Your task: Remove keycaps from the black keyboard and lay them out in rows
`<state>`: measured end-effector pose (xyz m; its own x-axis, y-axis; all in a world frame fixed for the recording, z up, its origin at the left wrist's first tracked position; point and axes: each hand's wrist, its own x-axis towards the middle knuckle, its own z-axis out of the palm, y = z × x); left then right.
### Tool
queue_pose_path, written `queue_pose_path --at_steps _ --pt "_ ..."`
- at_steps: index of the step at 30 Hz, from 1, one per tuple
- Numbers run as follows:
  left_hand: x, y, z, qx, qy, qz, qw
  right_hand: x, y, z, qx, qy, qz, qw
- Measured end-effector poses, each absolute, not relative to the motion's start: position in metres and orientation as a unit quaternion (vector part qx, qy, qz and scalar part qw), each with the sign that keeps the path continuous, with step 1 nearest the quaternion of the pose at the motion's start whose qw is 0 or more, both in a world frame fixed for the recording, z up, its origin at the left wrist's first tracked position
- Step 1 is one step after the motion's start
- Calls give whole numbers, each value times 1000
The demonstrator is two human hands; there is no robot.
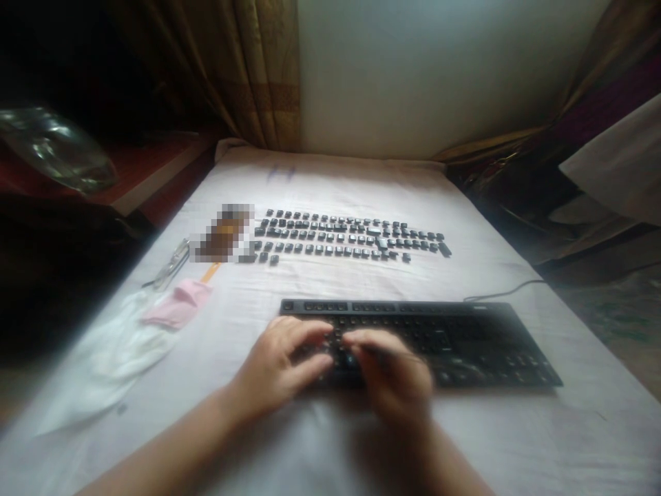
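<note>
A black keyboard (pixel 454 337) lies across a white sheet-covered surface (pixel 361 186), its cable trailing off to the right. My left hand (pixel 279 365) rests on the keyboard's left end with fingers curled down onto the frame. My right hand (pixel 395 375) is beside it, fingers pinched around a thin dark tool (pixel 392 355) that lies over the keys. Beyond the keyboard, several loose black keycaps (pixel 351 235) are laid out in rows on the sheet.
A pink cloth (pixel 178 303) and a white cloth (pixel 118 351) lie at the left. Near them sit a metal tool (pixel 173 265) and a blurred brown object (pixel 223 233). Curtains (pixel 258 69) hang at the back; a clear plastic bottle (pixel 56 148) is far left.
</note>
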<state>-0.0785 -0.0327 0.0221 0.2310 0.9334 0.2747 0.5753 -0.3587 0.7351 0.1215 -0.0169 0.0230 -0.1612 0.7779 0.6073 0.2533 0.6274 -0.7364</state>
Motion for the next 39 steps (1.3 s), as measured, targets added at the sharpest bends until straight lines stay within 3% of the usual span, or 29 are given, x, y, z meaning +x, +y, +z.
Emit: queue_pose_path --at_steps 7,15,39 --pt "-117 -1 16 730 565 368 116 125 -14 23 -360 -720 242 542" --pt "-148 58 10 727 619 291 -53 124 -14 28 -322 -739 237 542" --pt "-151 84 -10 716 647 239 -109 129 -14 29 -310 -747 222 545"
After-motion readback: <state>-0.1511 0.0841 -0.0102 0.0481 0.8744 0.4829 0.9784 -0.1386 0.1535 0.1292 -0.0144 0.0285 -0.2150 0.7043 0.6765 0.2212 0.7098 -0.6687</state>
